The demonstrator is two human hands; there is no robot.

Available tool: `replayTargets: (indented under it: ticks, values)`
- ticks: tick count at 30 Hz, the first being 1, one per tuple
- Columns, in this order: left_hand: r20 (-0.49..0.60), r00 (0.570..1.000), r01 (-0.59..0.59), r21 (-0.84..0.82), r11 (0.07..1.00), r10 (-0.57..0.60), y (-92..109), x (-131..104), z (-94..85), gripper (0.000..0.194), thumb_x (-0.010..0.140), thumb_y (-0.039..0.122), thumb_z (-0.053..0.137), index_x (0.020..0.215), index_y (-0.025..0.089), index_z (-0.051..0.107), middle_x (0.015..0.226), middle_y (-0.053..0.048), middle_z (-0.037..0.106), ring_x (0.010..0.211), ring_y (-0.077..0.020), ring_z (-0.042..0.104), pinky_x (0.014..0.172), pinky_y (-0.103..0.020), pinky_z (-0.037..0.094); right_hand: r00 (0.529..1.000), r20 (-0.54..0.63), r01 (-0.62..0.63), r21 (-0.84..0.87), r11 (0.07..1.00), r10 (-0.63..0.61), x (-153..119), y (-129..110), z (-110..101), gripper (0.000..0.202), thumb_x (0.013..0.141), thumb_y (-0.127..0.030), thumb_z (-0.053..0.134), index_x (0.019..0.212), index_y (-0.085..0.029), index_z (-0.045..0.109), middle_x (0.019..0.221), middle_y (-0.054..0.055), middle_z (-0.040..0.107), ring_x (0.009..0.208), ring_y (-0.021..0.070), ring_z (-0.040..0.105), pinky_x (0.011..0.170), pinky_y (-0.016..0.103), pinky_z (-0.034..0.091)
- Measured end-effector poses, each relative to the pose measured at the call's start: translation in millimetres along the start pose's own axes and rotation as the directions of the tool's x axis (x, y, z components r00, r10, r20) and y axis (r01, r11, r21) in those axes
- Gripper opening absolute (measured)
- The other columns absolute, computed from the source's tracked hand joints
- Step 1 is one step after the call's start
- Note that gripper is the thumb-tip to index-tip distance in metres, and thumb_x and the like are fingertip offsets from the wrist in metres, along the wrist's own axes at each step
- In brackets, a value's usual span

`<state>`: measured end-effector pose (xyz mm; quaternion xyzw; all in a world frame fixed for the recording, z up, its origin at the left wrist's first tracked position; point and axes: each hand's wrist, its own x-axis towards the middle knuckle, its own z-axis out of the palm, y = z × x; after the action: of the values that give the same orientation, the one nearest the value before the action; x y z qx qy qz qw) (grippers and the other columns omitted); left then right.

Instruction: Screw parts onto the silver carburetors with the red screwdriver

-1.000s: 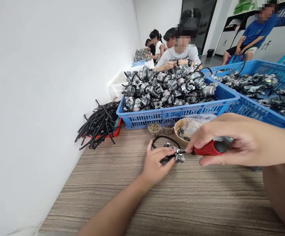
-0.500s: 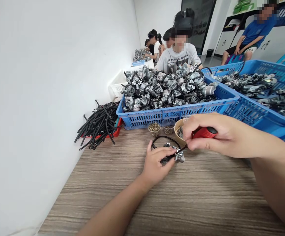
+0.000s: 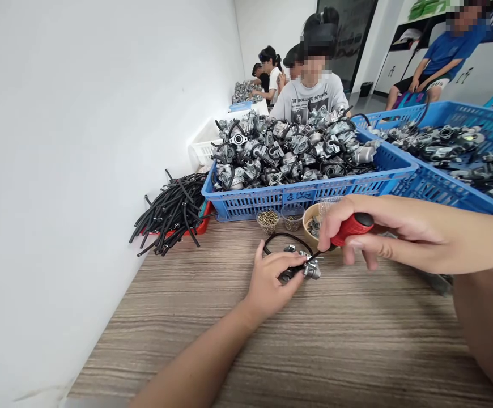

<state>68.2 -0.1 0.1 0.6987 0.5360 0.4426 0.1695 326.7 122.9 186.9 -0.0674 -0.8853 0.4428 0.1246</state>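
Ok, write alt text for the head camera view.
A left hand steadies a small metal carburetor on a wooden table while the right hand works a red-handled screwdriver on it. Behind are blue crates heaped with carburetors.

A blue crate stands on the wooden table, full of grey metal parts. A second blue crate is just beside it on the right, also with parts inside. Before the first crate stand two small cups with screws and a brown bowl. Near the white wall lies a pile of black hoses on a red tray. Behind, several people sit.
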Motion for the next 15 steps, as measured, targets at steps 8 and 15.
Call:
replayTargets:
  ticks: [8,15]
  values:
    - [-0.027,0.999,-0.042,0.024,0.999,0.043,0.3,-1.1,2.6,0.024,0.104,0.025,0.085,0.127,0.034,0.086,0.126,-0.004,0.093,0.122,-0.0275,0.088,0.148,-0.073,0.013,0.987,-0.032,0.145,-0.212,0.967,-0.155,6.2,-1.9,3.0,0.014,0.119,-0.029,0.066,0.132,-0.026,0.07,0.105,0.0,0.08,0.084,0.0099,0.075,0.076,0.024,0.057]
    - [-0.071,0.996,-0.05,0.057,0.997,0.054,-3.1,-1.7,5.5,0.022,0.104,0.027,0.088,0.122,0.037,0.089,0.125,-0.003,0.093,0.119,-0.0277,0.089,0.147,-0.073,0.017,0.987,-0.113,0.073,-0.333,0.94,-0.116,8.5,-9.2,11.8,0.019,0.116,-0.048,0.071,0.128,-0.033,0.07,0.119,0.001,0.084,0.089,0.0177,0.078,0.075,0.032,0.056]
